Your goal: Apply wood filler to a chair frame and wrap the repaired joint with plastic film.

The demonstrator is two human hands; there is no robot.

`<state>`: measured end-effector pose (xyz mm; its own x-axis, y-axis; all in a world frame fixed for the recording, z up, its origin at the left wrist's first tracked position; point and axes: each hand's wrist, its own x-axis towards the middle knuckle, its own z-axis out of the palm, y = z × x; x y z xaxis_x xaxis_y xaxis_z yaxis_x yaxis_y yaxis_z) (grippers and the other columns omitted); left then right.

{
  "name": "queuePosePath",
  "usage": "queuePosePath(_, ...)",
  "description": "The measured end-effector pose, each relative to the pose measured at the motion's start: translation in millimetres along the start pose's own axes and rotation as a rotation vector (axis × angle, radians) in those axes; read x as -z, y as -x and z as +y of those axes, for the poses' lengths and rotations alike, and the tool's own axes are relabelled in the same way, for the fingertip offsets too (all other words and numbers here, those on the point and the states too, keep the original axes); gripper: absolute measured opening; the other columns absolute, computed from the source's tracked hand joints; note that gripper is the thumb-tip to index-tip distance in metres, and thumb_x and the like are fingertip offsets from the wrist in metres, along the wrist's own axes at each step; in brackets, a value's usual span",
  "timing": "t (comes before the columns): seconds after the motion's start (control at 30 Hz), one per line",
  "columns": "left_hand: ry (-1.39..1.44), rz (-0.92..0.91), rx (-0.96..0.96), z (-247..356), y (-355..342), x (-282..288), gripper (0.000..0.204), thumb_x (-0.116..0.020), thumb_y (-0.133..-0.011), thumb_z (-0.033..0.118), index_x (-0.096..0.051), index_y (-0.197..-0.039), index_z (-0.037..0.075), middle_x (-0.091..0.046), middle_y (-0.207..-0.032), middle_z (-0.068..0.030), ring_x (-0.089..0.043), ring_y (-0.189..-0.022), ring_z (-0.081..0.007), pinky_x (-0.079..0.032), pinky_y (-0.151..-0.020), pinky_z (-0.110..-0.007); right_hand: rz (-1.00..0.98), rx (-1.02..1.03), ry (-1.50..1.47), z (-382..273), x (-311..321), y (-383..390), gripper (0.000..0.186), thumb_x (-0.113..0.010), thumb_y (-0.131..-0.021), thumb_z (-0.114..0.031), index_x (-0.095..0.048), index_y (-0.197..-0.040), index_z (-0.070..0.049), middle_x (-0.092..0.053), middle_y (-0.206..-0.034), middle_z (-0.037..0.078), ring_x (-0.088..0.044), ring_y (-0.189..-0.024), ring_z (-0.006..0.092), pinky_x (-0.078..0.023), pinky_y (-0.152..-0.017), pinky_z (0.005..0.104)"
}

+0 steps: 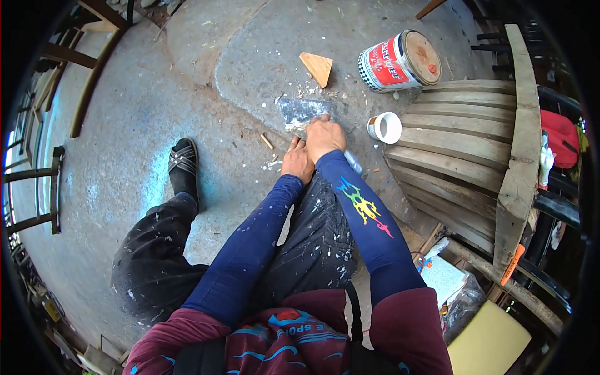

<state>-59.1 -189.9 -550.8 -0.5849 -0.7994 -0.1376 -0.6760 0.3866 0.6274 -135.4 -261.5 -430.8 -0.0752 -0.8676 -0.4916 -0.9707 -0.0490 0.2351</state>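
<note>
My right hand (324, 139) is closed at the near edge of a dark, flat plate (301, 109) smeared with white paste; what it grips is hidden. My left hand (297, 164) is just below and left, fingers bent toward the plate, their hold unclear. A short wooden piece (267, 141) lies left of the hands. A white cup (389, 128) stands to the right. Beyond the plate lie a triangular wooden block (316, 66) and a red-and-white paint can (387, 62).
A slatted wooden frame (519, 106) fills the right side, with a red bag (559, 137) behind. Chair frames (53, 156) line the left. A white board with tools (440, 284) and a pale yellow pad (490, 344) are at lower right. My sandalled foot (183, 165) rests left.
</note>
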Motion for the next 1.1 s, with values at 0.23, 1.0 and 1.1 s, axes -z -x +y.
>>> queuePosePath(0.23,-0.044,0.067,-0.022,17,-1,2,0.045,-0.05,-0.091,0.018,-0.059,-0.133,0.004,-0.062,-0.132,-0.0133,-0.051,-0.13,-0.0293,-0.023,-0.122,-0.044,0.208,-0.054,-0.068,10,-31,-5,0.024,-0.054,-0.092,-0.02,-0.073,-0.1,-0.007,-0.071,-0.102,0.019,-0.072,-0.091,0.0316,-0.059,-0.076,0.0406)
queuePosePath(1.0,0.255,-0.131,0.128,13,9,42,0.051,-0.049,-0.095,0.028,-0.051,-0.144,0.015,-0.053,-0.147,-0.0093,-0.043,-0.141,-0.0245,-0.021,-0.123,-0.045,0.111,-0.032,0.022,-26,-19,8,0.027,-0.057,-0.093,-0.027,-0.076,-0.106,-0.014,-0.065,-0.124,0.007,-0.066,-0.11,0.029,-0.061,-0.06,0.0491)
queuePosePath(1.1,-0.086,-0.162,-0.016,36,-8,42,0.053,-0.05,-0.094,0.03,-0.05,-0.145,0.015,-0.051,-0.148,-0.01,-0.042,-0.141,-0.0251,-0.023,-0.122,-0.046,0.018,-0.205,-0.044,-1,-26,-44,0.03,-0.06,-0.092,-0.029,-0.075,-0.114,-0.013,-0.059,-0.136,0.006,-0.058,-0.127,0.0325,-0.062,-0.065,0.0507)
